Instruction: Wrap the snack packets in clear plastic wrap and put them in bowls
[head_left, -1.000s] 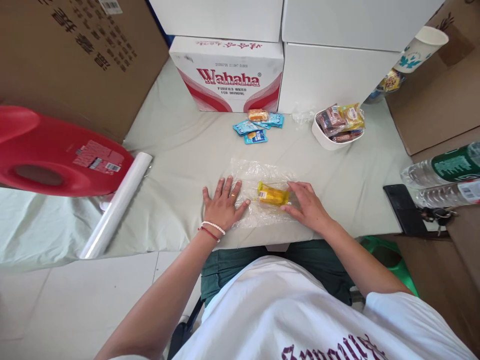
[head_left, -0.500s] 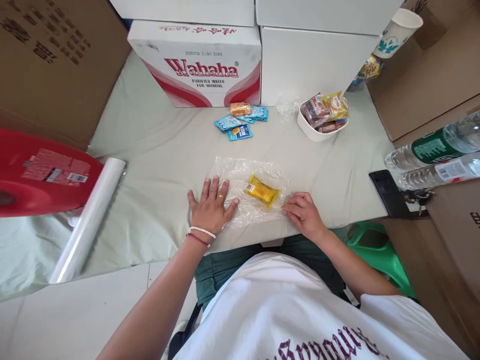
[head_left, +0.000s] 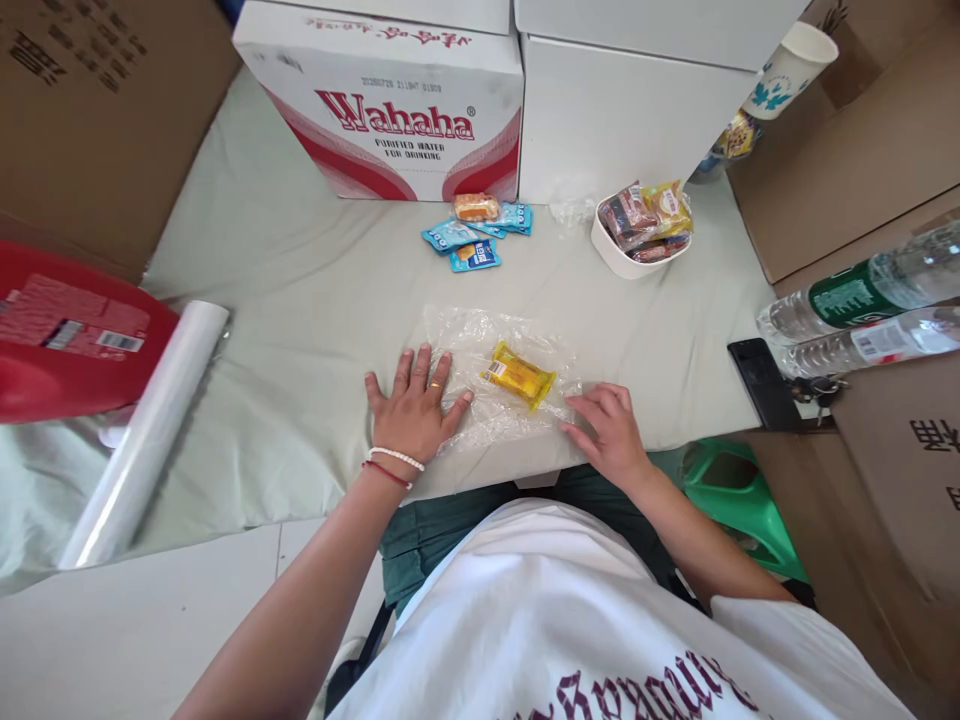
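Yellow packet point(head_left: 519, 376) — long axis aslant; label point(head_left: 496, 370) leftward

At nine o'clock, the left edge cut off the red jug point(head_left: 90, 350). At three, the right edge cropped two bottles point(head_left: 851, 295). The label point(head_left: 497, 369) on the yellow packet point(head_left: 526, 381) was too small to read. Whether the right hand point(head_left: 611, 438), at four, touched the plastic film point(head_left: 480, 422) could not be determined.

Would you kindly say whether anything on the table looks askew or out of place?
Mild untidiness: the clear film under the yellow packet is wrinkled rather than flat, and the white roll lies aslant, its near end by the table's edge.
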